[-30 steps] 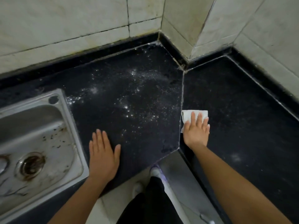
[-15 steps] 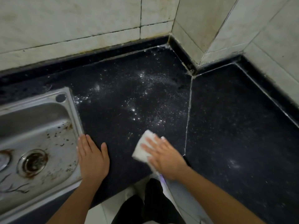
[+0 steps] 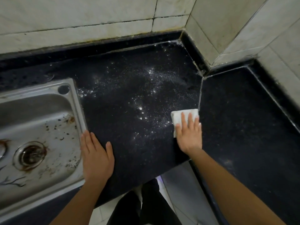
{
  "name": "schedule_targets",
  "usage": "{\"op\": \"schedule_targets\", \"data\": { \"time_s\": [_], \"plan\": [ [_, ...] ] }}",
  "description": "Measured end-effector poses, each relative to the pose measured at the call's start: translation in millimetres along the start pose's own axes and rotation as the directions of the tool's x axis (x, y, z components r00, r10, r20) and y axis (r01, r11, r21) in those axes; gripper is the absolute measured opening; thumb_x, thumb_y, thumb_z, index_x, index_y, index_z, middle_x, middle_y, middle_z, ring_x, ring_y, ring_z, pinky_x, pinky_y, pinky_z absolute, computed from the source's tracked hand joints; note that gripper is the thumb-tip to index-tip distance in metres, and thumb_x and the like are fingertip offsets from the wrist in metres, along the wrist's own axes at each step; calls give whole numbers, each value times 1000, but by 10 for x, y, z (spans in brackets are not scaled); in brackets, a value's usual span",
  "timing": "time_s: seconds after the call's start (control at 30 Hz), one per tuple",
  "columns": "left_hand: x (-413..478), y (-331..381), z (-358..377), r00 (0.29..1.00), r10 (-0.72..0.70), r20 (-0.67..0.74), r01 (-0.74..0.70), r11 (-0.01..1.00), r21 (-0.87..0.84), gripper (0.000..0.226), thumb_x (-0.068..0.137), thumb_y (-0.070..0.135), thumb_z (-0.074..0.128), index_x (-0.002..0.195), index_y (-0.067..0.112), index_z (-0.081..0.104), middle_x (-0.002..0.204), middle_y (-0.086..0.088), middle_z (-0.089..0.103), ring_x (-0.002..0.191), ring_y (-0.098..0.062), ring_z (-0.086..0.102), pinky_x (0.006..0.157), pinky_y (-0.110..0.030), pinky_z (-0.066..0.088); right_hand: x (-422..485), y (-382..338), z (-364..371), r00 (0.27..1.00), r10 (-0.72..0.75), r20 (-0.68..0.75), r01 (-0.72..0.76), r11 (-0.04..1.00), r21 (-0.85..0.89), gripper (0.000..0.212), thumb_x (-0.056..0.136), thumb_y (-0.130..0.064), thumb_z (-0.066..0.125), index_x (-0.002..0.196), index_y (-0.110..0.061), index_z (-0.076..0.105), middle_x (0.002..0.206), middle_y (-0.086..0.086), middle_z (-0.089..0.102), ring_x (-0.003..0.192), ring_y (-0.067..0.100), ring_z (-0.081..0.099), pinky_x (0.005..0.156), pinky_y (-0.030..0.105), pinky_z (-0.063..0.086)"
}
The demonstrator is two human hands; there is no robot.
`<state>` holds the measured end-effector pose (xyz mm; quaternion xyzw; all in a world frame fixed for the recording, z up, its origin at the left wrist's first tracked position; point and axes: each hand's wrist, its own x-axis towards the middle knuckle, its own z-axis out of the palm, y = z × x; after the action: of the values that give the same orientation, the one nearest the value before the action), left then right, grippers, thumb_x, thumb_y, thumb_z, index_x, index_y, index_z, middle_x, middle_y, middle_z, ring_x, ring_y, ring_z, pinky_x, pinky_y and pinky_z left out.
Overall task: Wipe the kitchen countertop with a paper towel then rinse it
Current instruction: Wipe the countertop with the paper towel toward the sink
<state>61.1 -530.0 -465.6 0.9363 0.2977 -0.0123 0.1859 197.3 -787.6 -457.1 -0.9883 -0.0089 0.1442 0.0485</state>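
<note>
A black speckled countertop (image 3: 129, 82) carries scattered white powder (image 3: 146, 101) across its middle. My right hand (image 3: 189, 133) lies flat on a folded white paper towel (image 3: 180, 116), pressing it to the counter just left of the seam between the two slabs. The towel's far edge shows beyond my fingertips. My left hand (image 3: 95, 156) rests palm down on the counter beside the sink rim, fingers together, holding nothing.
A stained steel sink (image 3: 37, 127) with a rusty drain (image 3: 30, 155) fills the left. Tiled walls (image 3: 97, 17) and a black upstand close the back and the right corner. The counter's front edge runs below my hands, with my legs and the floor beneath.
My right hand has slid the towel from the front edge near the middle back to the right and farther away, up to the seam. My left hand stays by the sink.
</note>
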Motion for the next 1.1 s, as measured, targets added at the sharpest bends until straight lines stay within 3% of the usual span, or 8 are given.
{"op": "schedule_targets", "data": {
  "time_s": [0.13,0.27,0.37,0.53,0.7,0.83,1.03,1.1],
  "plan": [
    [-2,17,-26,1000,-4,1,4,1000,4,69,96,38,26,146,-8,14,155,-24,10,144,-35,7,117,-47,12,-528,-266,204,898,-434,71,438,895,-81,56,98,-46,1,151,-28,4,159,3,1,145,27,-9,118,39,-6],
    [7,21,-23,1000,-13,12,13,1000,8,69,96,40,23,147,-6,14,156,-21,9,145,-32,6,117,-45,11,-388,-16,125,718,-679,152,696,694,-187,49,103,-41,12,151,-31,9,158,-1,13,146,25,5,116,38,6],
    [22,14,-4,999,-29,13,29,999,31,69,96,40,24,147,-4,13,157,-19,8,145,-30,4,117,-43,11,60,218,-49,755,-638,148,654,719,-237,52,101,-43,6,151,-29,6,159,-1,8,146,23,3,117,42,11],
    [42,37,11,999,-42,-3,43,998,34,67,96,38,28,148,-2,15,157,-17,10,146,-27,4,115,-38,8,998,445,-387,974,-216,70,222,970,-96,55,99,-43,5,151,-27,-5,159,1,-10,146,25,-12,118,41,-5],
    [45,32,46,998,-68,6,67,995,75,67,96,39,26,148,-2,16,157,-16,9,146,-27,3,117,-43,10,1283,276,-440,997,-41,72,39,999,35,54,102,-40,11,152,-24,-1,160,7,-7,145,30,-11,117,43,-6],
    [117,98,51,994,-107,-34,109,992,61,68,95,44,24,140,-6,29,151,-21,21,142,-33,12,117,-46,6,833,241,-247,927,-374,10,372,921,-112,57,99,-38,11,149,-14,24,153,19,25,141,42,18,114,50,16],
    [702,540,83,997,-57,-59,57,998,-2,56,99,35,35,143,0,29,150,-20,25,143,-31,12,118,-45,2,778,558,-271,651,-742,156,755,614,-231,51,103,-43,14,151,-27,17,158,1,12,146,24,6,114,40,10],
    [919,711,114,997,11,-74,-12,1000,-21,55,99,34,33,142,0,30,148,-20,28,142,-31,15,117,-44,1,1042,639,-346,671,-726,150,736,628,-251,52,102,-43,14,151,-26,18,158,1,15,146,23,7,114,41,11]
  ]
}}
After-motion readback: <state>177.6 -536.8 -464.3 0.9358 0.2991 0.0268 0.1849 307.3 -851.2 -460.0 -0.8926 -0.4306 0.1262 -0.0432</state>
